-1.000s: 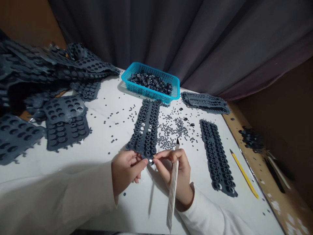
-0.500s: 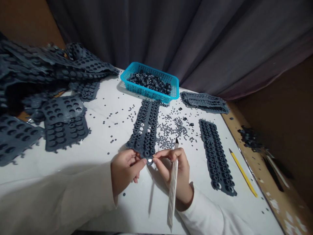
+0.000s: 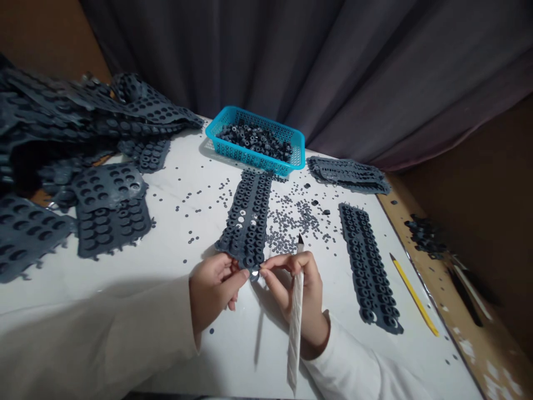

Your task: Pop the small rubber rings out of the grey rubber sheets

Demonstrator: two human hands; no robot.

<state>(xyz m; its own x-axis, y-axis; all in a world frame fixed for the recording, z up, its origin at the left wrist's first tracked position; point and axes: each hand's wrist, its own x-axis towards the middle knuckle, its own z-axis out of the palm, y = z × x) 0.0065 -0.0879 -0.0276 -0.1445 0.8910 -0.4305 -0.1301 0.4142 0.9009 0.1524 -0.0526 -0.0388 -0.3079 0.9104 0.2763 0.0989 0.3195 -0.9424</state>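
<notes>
A long dark grey rubber strip (image 3: 255,205) with rows of raised rings runs from the blue basket toward me, its near end lifted off the table. My left hand (image 3: 219,286) pinches that near end at its left corner, thumb on top. Thumb and fingertip of my right hand (image 3: 306,289) are closed at the right corner of the same end. Tucked between the right fingers is a white stick with a dark pointed tip (image 3: 295,328), like a paper-wrapped pencil. A bright white spot shows on the strip between both thumbs.
A blue basket (image 3: 256,158) holds many small dark rubber pieces. Tiny dark discs (image 3: 306,216) litter the table. Another ringed strip (image 3: 370,266) and a yellow utility-knife-like stick (image 3: 414,294) lie right. Stacked strips (image 3: 350,173) sit behind; rubber sheets (image 3: 112,222) pile up left.
Almost nothing differs. The lower end of the white stick has swung slightly to the right; both hands keep their places on the strip.
</notes>
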